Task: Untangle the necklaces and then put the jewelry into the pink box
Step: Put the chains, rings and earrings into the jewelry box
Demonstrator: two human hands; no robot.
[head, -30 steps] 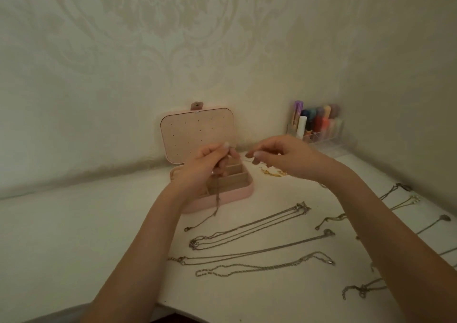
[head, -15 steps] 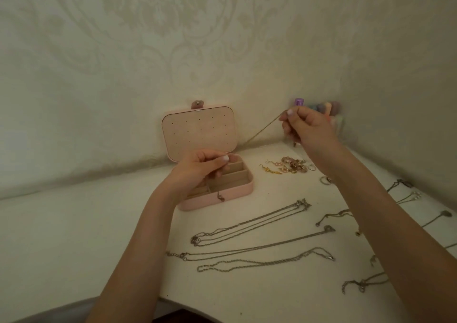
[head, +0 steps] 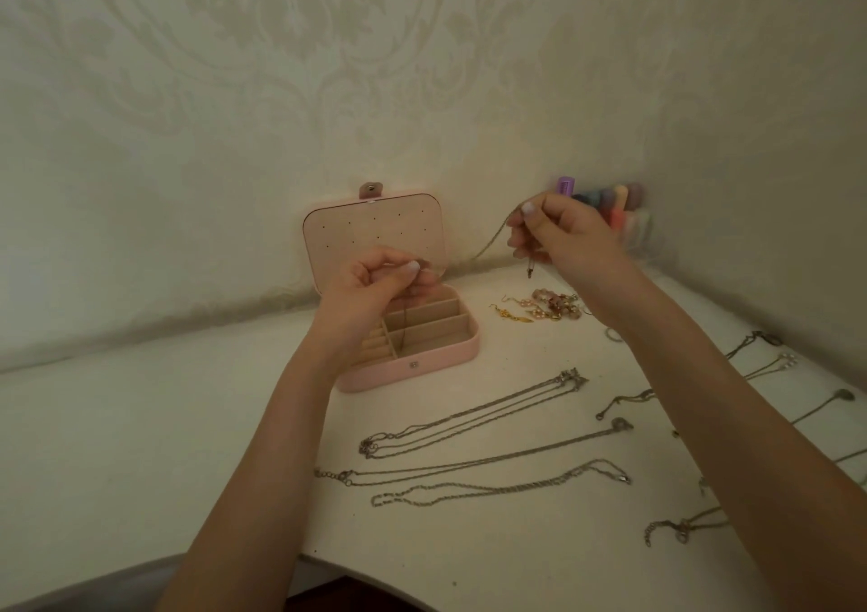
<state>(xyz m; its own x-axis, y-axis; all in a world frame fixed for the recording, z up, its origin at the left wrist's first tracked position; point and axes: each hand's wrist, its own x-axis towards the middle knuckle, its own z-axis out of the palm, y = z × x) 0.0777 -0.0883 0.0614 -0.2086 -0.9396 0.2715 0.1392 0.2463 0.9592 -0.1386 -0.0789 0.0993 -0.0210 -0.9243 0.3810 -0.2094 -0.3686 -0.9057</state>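
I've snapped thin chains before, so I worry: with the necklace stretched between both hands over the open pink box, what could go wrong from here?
1. The thin silver chain is pinched by the left hand and the right hand and runs fairly straight between them; pulling further apart might strain it.
2. Its loose end dangles over the open pink jewelry box; it may snag on a divider.
3. Lowered carelessly, it could land on the cluster of gold and pink earrings and tangle.

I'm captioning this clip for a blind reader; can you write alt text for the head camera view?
Two bare hands stretch a thin chain necklace above an open pink jewelry box: the left hand pinches one end over the compartments, the right hand holds the other end higher. More necklaces and earrings lie on the white table.
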